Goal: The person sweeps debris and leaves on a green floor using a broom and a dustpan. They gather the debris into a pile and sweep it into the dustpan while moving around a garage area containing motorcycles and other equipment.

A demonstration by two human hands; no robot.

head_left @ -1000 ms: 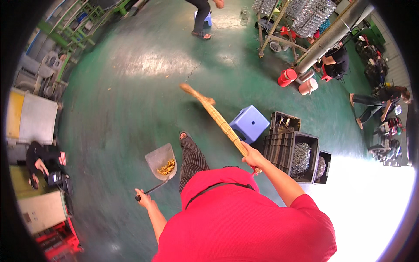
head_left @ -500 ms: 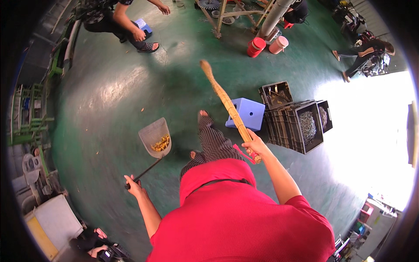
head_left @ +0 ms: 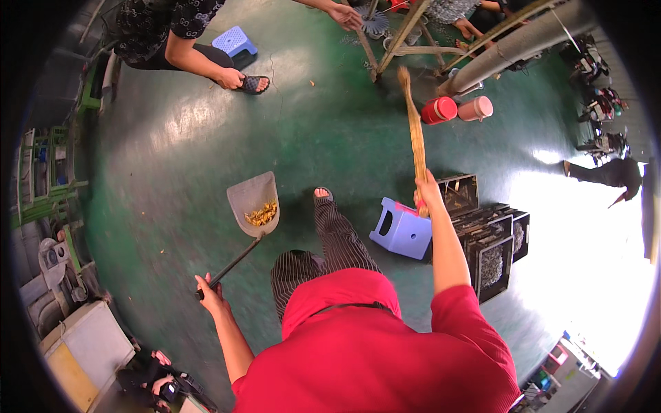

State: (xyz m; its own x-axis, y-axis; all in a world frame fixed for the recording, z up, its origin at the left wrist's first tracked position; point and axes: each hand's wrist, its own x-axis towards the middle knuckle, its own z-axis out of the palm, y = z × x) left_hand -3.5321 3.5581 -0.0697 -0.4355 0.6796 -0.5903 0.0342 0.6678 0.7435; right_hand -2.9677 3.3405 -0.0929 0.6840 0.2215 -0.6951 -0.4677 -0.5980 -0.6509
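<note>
My left hand (head_left: 211, 294) is closed round the black handle of a long-handled dustpan (head_left: 242, 194). The grey pan holds a small heap of yellow-brown leaves (head_left: 261, 214) near its handle end. In my right hand (head_left: 429, 193) is a straw broom (head_left: 417, 138), gripped near its lower end, where a pink-red band shows. The broom points away from me, its narrow brushy tip close to a wooden frame and a red jug. Below my right hand stands a blue plastic stool (head_left: 403, 230).
Black crates (head_left: 492, 258) with metal parts stack right of the stool. Red (head_left: 439, 110) and pink (head_left: 475, 108) jugs stand by a slanted pipe (head_left: 516, 51). At far left a person (head_left: 186, 48) crouches by a blue step stool (head_left: 235, 42). Others are at the back and right. Leaf bits (head_left: 312, 83) dot the green floor.
My right arm has swung the broom right and farther forward, its tip now near the jugs. I have stepped ahead, so the frame and jugs look nearer. The dustpan stays in my left hand.
</note>
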